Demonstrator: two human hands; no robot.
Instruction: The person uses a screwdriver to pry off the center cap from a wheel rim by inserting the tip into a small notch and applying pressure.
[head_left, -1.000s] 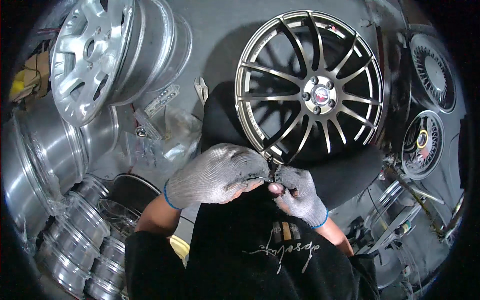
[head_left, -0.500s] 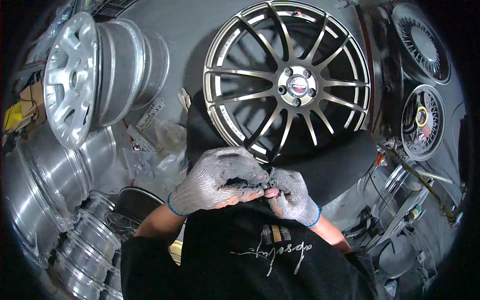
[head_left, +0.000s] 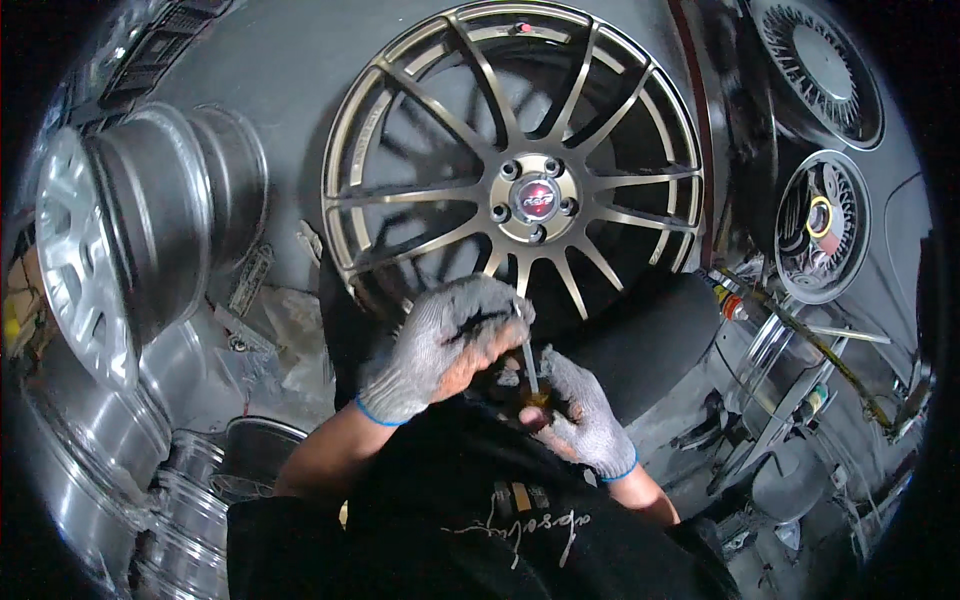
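Both of my hands wear grey-white knit gloves with blue cuffs and dark, dirty fingers. My left hand (head_left: 455, 340) is closed in a pinch at the upper end of a slim pale stick (head_left: 531, 366). The stick's lower end is amber-brown, and my right hand (head_left: 588, 420) has its fingers curled around it. What exactly this small thing is, I cannot make out. Just beyond my hands is a large bronze multi-spoke car wheel (head_left: 507, 190) with a red centre cap (head_left: 539, 199). My black-clothed leg (head_left: 645, 345) lies along its near edge.
Silver alloy wheels (head_left: 85, 250) stand on the left, with more rims (head_left: 185, 500) stacked below them. Clear plastic bags (head_left: 300, 325) lie on the floor beside them. On the right are two mesh-style wheels; the nearer one (head_left: 845, 265) holds tape rolls. A metal frame (head_left: 780, 350) stands below.
My hands have drawn apart, the right one lower, so the pale stick between them now shows. The view has shifted, moving the bronze wheel leftward in the picture.
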